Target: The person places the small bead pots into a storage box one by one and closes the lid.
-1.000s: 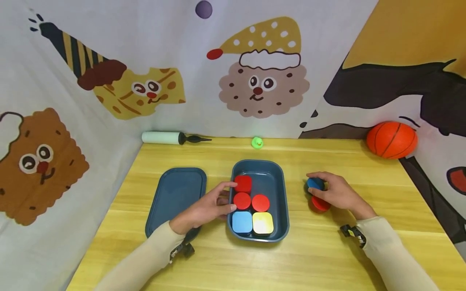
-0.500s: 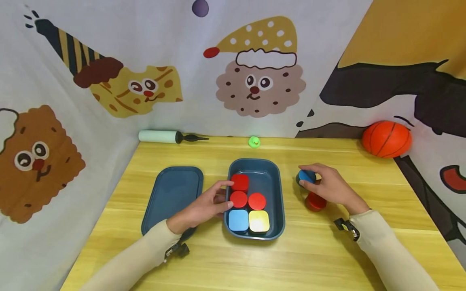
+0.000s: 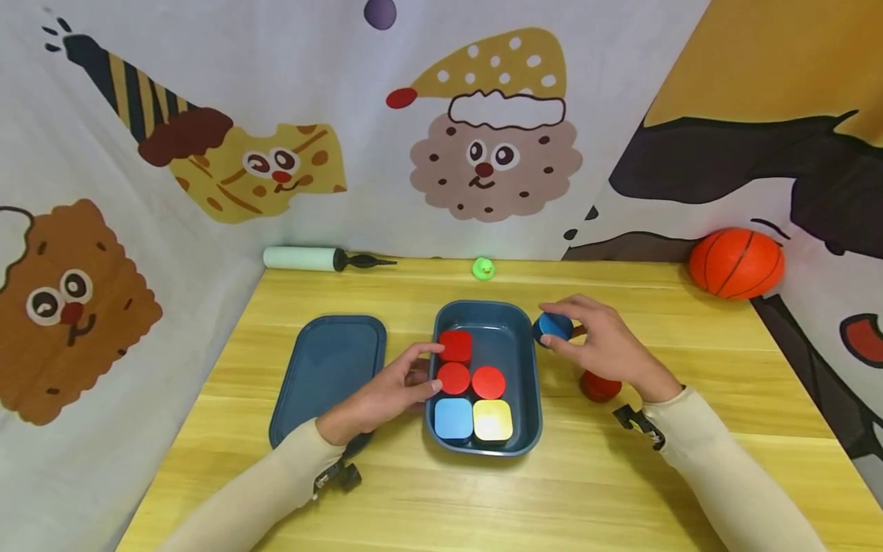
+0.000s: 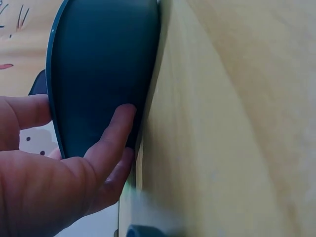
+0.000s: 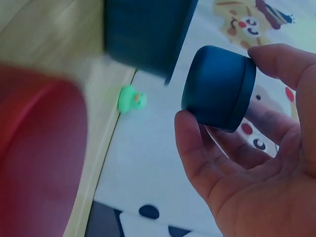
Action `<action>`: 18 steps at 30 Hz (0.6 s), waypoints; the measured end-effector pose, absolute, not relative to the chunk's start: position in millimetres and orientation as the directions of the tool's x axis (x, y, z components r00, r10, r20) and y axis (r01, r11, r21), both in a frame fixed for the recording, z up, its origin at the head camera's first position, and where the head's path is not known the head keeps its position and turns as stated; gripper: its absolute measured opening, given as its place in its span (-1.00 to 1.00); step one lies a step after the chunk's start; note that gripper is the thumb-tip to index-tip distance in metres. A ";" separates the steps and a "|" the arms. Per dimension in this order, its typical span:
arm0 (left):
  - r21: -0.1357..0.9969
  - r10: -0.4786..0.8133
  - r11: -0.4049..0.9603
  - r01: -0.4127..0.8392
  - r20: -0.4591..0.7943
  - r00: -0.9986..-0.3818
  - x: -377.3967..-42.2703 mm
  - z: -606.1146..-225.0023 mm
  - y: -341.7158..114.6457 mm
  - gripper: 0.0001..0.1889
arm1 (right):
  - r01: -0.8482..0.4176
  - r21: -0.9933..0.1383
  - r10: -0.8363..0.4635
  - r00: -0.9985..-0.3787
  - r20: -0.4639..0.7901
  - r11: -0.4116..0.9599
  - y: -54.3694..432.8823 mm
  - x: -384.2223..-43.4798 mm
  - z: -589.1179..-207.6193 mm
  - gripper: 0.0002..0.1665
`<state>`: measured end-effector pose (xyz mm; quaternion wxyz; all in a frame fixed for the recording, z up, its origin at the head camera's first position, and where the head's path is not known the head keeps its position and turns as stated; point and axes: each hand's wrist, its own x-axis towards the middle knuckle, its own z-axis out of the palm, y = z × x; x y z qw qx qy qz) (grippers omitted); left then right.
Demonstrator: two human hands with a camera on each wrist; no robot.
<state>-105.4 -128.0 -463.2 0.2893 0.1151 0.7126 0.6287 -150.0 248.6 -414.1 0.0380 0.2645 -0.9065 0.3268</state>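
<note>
In the head view, my right hand (image 3: pixel 610 349) pinches a small round blue lidded pot (image 3: pixel 554 328) just off the right rim of a dark blue rectangular box (image 3: pixel 535 399). In the right wrist view, thumb and fingers span the pot (image 5: pixel 217 89), which is tilted. My left hand (image 3: pixel 386 395) holds the box's left side, with thumb and index finger at the rim and other fingers against the outer wall (image 4: pixel 98 64). Inside the box are red lids (image 3: pixel 488 382), a light blue square one (image 3: pixel 453 418) and a yellow square one (image 3: pixel 493 421).
A red round pot (image 3: pixel 600 386) stands below my right hand. The dark blue lid (image 3: pixel 327 379) lies left of the box. Along the back are a hand pump (image 3: pixel 303 259), a green toy duck (image 3: pixel 484 269) and an orange ball (image 3: pixel 736 263).
My right hand has lifted the blue pot from beside the red one and carried it left, near the box's rim. The left hand stays at the box.
</note>
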 end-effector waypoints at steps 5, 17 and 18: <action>0.963 0.533 0.181 -0.198 -0.265 -0.804 -104.5 -462.9 -130.2 -0.36 | -0.510 -0.587 -0.487 -0.847 0.215 0.629 230.6 -149.1 -411.1 -0.35; 0.956 0.512 0.239 -0.167 -0.270 -0.816 -104.4 -457.0 -129.0 -0.26 | -0.515 -0.592 -0.522 -0.834 0.179 0.619 190.9 -149.0 -422.9 -0.31; 0.955 0.511 0.242 -0.171 -0.275 -0.814 -104.7 -456.4 -128.3 -0.26 | -0.525 -0.582 -0.531 -0.828 0.181 0.621 188.8 -149.2 -424.4 -0.31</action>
